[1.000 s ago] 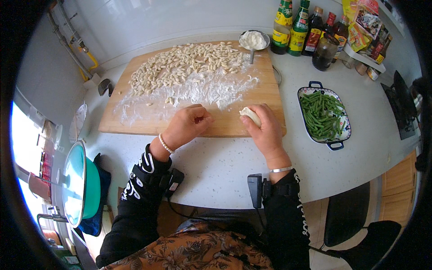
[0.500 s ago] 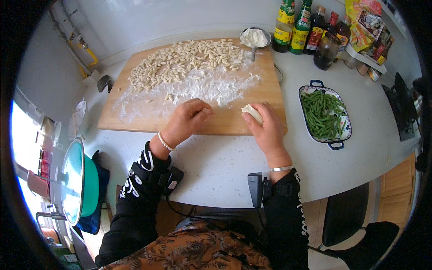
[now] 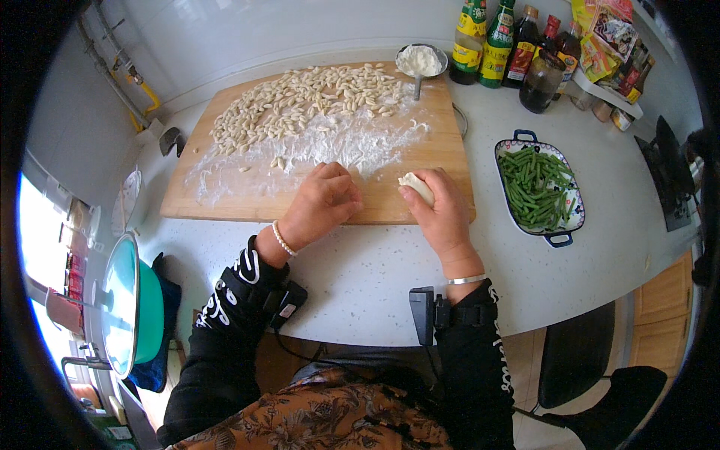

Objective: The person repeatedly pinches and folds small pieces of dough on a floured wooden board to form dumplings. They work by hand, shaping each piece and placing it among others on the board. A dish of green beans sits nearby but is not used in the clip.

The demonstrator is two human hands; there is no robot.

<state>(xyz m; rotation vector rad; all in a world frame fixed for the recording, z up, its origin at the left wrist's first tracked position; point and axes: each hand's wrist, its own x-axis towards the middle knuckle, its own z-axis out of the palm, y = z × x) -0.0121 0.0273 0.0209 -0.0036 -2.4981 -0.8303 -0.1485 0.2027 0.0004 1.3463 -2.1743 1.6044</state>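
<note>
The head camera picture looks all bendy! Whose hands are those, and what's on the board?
They belong to one person, not a robot. A wide camera worn on the head looks down, making straight edges bend. The right hand holds a lump of pale dough. The left hand is curled; I can't tell if anything's inside. On the wooden board lie many small dough pieces and scattered white flour. To its right, a patterned dish holds green beans.

Bright glare from left window (image 3: 34, 214)
</note>
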